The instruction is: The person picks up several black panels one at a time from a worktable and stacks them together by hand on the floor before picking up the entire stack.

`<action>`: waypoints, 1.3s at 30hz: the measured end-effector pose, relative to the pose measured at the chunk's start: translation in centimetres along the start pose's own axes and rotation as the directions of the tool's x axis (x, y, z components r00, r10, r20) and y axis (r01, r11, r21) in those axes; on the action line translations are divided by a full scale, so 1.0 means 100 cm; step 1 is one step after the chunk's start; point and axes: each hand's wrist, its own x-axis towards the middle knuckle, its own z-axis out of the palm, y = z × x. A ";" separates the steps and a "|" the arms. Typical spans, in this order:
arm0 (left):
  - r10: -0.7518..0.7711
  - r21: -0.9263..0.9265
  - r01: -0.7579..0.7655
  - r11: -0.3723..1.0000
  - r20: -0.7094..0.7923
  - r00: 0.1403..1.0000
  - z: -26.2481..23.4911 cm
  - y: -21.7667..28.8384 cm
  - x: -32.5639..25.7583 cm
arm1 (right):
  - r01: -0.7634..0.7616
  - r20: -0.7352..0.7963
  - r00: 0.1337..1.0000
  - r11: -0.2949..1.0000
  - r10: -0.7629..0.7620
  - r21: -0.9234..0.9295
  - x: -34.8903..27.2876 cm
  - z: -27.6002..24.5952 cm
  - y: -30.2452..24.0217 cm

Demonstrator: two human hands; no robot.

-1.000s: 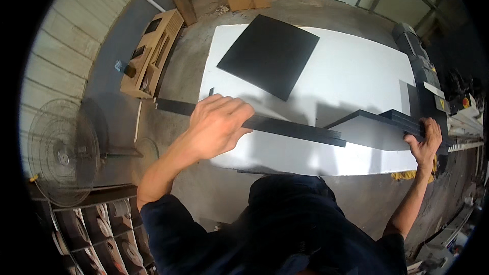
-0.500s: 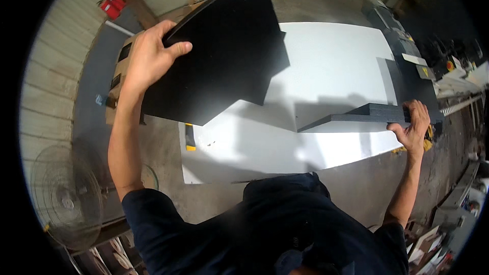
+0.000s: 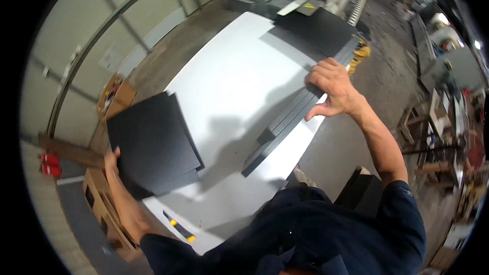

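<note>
Black foam sheets (image 3: 150, 140), a stack whose layers are slightly out of line, are low over the left end of the white table (image 3: 224, 79). My left hand (image 3: 113, 160) grips their outer edge, thumb on top, other fingers hidden beneath. My right hand (image 3: 331, 87) is closed around the far end of several dark grey foam boards (image 3: 285, 125), which stand on their long edges at the table's near side. Its thumb presses the near face. I cannot tell whether the left sheets fully rest on the table.
More black sheets (image 3: 318, 33) lie at the table's right end. A yellow-and-black cutter (image 3: 178, 228) lies near the left corner. Cardboard boxes (image 3: 104, 209) stand on the left, with an open box (image 3: 116, 97) beyond the far edge. Cluttered shelves (image 3: 440, 142) line the right.
My view has swung to the right. My left hand has lowered the raised, tilted black sheets to the table's left end. The right hand still grips the grey boards.
</note>
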 end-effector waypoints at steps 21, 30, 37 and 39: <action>0.796 -0.803 -0.414 0.429 0.120 0.593 0.255 0.198 -0.372 | 0.072 -0.156 0.986 0.996 -0.063 0.053 0.004 0.018 0.028; 0.645 -0.783 -0.434 0.446 -0.055 0.762 0.321 0.236 -0.397 | 0.136 -0.238 0.964 0.989 -0.118 0.059 -0.033 -0.005 0.080; 0.407 -0.694 -0.355 0.627 -0.097 0.908 0.306 0.204 -0.394 | -0.727 -0.277 0.491 0.564 0.826 0.392 -0.180 0.037 0.266; 0.328 -0.728 -0.328 0.602 -0.148 0.933 0.300 0.211 -0.406 | -0.638 -0.052 0.768 0.769 0.639 0.042 -0.195 0.066 0.286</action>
